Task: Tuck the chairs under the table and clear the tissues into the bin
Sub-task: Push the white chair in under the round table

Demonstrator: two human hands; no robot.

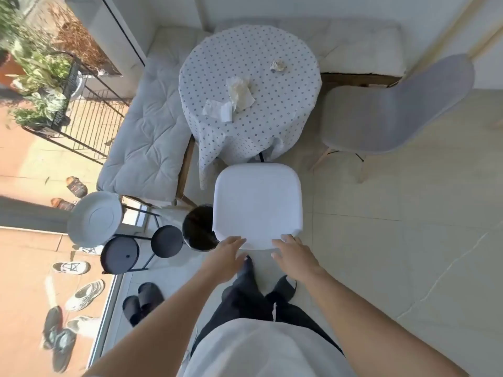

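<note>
Both bare forearms reach forward and down from the lower edge of the view, converging slightly toward the middle. The left hand (pixel 227 255) is held palm down with the wrist nearly straight, its fingers stretched forward and loosely together, the fingertips (pixel 239 239) lying at the near edge of the surface in front. The right hand (pixel 292 254) mirrors it just beside, also palm down, fingers spread a little more and gently curved, the thumb angled inward toward the other hand. Neither hand is closed around anything; whether the fingertips press down or merely hover is hard to tell. Below, a pale shirt front and dark trouser legs show between the arms.
</note>
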